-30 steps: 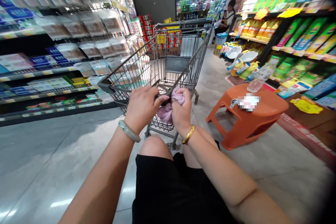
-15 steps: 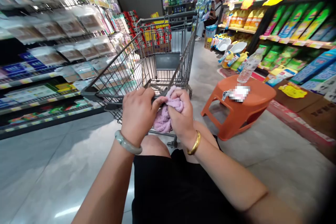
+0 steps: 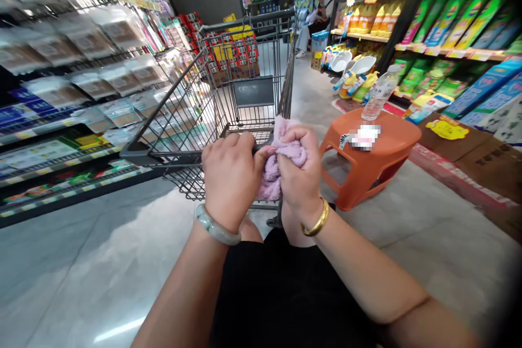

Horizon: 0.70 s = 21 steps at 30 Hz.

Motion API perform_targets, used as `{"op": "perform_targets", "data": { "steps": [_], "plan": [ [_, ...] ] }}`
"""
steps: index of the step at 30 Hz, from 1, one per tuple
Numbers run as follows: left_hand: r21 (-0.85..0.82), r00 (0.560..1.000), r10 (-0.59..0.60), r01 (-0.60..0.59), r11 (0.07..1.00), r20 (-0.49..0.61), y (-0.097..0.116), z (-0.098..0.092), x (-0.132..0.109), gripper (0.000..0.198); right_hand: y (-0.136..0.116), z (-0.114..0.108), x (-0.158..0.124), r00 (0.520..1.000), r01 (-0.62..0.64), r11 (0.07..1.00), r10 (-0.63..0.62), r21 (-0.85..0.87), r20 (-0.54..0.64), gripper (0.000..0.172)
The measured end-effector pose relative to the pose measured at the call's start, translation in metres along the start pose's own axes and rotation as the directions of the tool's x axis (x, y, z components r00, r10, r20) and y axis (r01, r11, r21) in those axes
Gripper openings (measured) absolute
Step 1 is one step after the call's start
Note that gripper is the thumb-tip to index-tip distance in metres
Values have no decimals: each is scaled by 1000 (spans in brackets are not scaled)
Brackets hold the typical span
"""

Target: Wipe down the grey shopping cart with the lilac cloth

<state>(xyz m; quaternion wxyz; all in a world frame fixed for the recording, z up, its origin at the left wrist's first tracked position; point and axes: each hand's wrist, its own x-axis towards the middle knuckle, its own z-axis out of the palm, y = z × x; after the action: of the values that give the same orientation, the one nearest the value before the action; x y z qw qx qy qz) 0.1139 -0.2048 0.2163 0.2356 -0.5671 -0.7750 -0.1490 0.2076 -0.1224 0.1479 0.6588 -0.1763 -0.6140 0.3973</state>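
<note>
A lilac fluffy cloth (image 3: pixel 271 178) is bunched in my right hand (image 3: pixel 305 176), pressed around the near rim of a grey wire shopping cart (image 3: pixel 253 91). My left hand (image 3: pixel 231 178) is closed over the same rim just to the left. Its thumb reaches to the cloth's edge, and its fingertips are hidden behind the rim. The cart stands directly in front of my knees. A greenish bangle (image 3: pixel 217 227) circles my left wrist and a gold bracelet (image 3: pixel 317 218) my right.
At the right stands an orange plastic stool (image 3: pixel 367 160), with a clear water bottle (image 3: pixel 380 93) and a blurred-out item (image 3: pixel 366 136) on it. Shelves of packaged goods (image 3: pixel 118 79) line the left; detergents (image 3: pixel 460 19) fill the right. A person (image 3: pixel 322 13) sits farther back.
Both hands and the cloth have shifted right along the cart's rim. The camera view has turned slightly, so the stool and shelves sit a little further left.
</note>
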Motion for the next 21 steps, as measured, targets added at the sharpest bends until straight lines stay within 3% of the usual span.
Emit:
{"op": "perform_targets", "data": {
  "steps": [4, 8, 12, 17, 19, 21],
  "plan": [
    [-202, 996, 88, -85, 976, 5, -16, -4, -2, 32, 26, -18, -29, 972, 193, 966, -163, -175, 171, 10],
    [-161, 996, 66, -76, 984, -64, -43, -3, -8, 30, 28, -26, -40, 895, 406, 885, -336, -228, 293, 13],
    [-46, 998, -21, 19, 999, -62, -65, 4, -10, 45, 24, -11, -23, 756, 630, 740, -514, -236, 405, 26],
    [39, 999, -3, 1, 999, 54, -74, 2, -8, 51, 47, 2, -35, 531, 786, 599, -530, -150, 661, 24],
    [21, 998, 7, -8, 1000, 55, -73, 1, -7, 53, 43, 5, -37, 519, 803, 568, -522, -178, 676, 23],
    [12, 999, 4, -5, 1000, 33, -71, 1, -7, 55, 28, 10, -32, 569, 778, 584, -497, -233, 655, 23]
  ]
}}
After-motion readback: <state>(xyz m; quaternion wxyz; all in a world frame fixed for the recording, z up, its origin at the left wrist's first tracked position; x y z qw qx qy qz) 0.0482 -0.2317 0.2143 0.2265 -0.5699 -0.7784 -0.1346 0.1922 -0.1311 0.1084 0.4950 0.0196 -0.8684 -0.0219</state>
